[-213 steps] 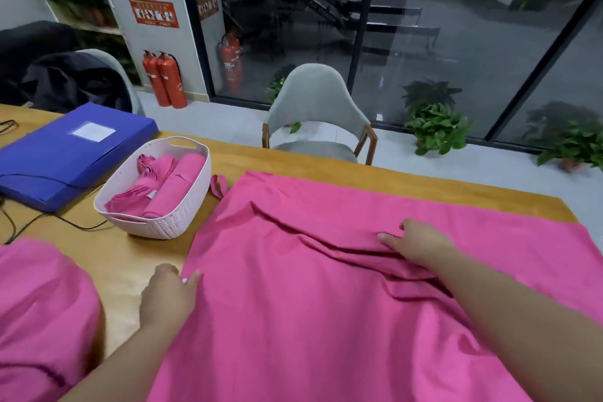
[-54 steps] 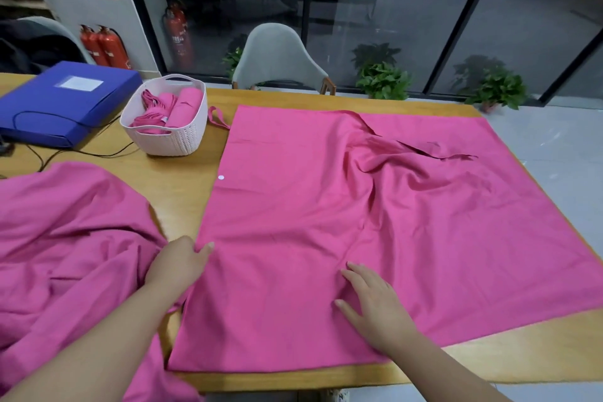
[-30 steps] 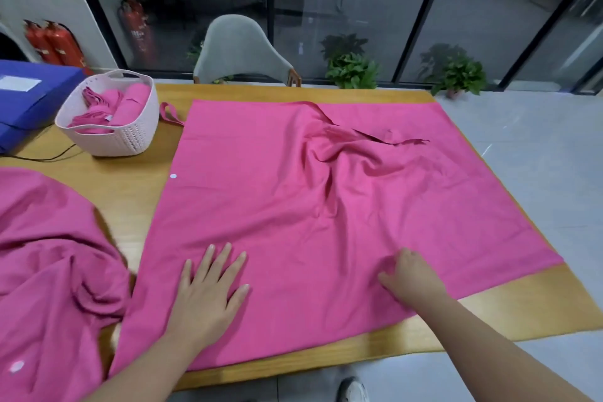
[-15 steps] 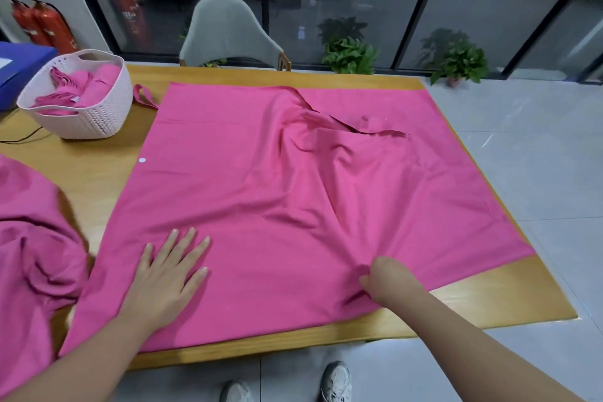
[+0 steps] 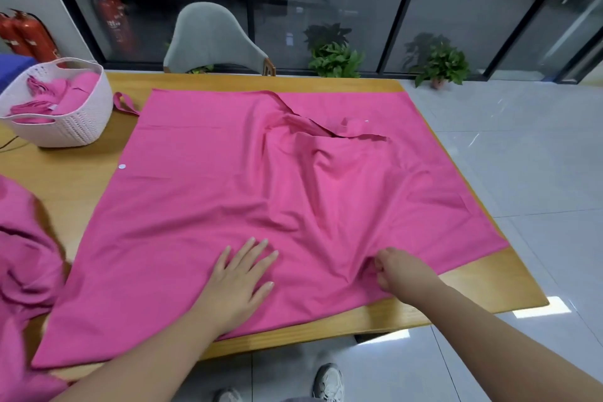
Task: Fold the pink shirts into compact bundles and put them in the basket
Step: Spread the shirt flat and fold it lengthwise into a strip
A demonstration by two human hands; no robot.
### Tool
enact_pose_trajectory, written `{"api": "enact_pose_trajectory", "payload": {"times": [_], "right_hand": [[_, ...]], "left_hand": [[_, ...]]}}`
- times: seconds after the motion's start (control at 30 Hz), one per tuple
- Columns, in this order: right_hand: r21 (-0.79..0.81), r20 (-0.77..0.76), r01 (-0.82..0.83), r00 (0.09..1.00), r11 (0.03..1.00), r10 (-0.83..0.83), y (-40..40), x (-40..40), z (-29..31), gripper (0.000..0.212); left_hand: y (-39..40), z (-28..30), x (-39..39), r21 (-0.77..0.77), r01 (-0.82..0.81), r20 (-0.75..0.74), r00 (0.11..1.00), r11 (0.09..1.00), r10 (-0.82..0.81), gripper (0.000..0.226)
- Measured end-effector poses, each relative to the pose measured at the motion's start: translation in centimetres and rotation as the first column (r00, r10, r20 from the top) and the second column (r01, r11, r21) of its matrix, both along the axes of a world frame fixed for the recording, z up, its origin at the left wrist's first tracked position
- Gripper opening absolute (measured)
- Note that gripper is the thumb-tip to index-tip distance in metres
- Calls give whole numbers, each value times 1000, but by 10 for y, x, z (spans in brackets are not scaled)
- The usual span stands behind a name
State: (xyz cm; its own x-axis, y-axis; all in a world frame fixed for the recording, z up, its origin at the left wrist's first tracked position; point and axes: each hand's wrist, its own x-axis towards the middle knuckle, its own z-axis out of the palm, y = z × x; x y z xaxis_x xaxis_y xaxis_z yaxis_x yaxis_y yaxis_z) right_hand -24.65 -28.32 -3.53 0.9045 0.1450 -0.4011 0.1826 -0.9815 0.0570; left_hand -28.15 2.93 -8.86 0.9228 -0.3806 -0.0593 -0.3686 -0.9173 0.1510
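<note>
Now left hand [image 5: 239,274] presses flat, fingers spread, on shirt [image 5: 228,173]; right hand [image 5: 396,271] pinches fabric near table's [image 5: 489,287] front edge.

Left hand [image 5: 239,277] flat, right hand [image 5: 396,271] pinching.

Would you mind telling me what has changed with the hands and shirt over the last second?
The left hand slid rightward across the shirt, flat and pressing as before. The right hand now pinches a fold near the front hem. The basket and its bundles stayed put.
</note>
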Motion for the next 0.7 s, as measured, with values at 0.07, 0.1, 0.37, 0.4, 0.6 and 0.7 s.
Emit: {"api": "enact_pose_trajectory", "payload": {"times": [0.07,0.1,0.37,0.4,0.6,0.7], "right_hand": [[-53,55,-95,994,994,98,1,2,1,25],[-77,78,-139,986,987,145,2,3,3,26],[-135,-163,-268,956,954,246,-24,-10,23,29],[-137,-211,-282,945,950,250,-22,-14,24,29],[41,-330,-219,918,975,220,-28,-17,14,29],[166,-218,-32,974,986,68,-54,-1,19,32]], "left_hand": [[-21,-1,4,-9,-14,-9,1000,1000,14,62],[-28,0,5,0,-26,-5,1000,1000,26,61],[-24,-4,7,116,-30,-52,998,993,36,57],[-22,-4,7,117,-16,-55,998,993,22,56],[-35,2,3,4,18,85,996,1000,-18,54],[-58,9,-6,-93,270,170,953,958,-252,28]]}}
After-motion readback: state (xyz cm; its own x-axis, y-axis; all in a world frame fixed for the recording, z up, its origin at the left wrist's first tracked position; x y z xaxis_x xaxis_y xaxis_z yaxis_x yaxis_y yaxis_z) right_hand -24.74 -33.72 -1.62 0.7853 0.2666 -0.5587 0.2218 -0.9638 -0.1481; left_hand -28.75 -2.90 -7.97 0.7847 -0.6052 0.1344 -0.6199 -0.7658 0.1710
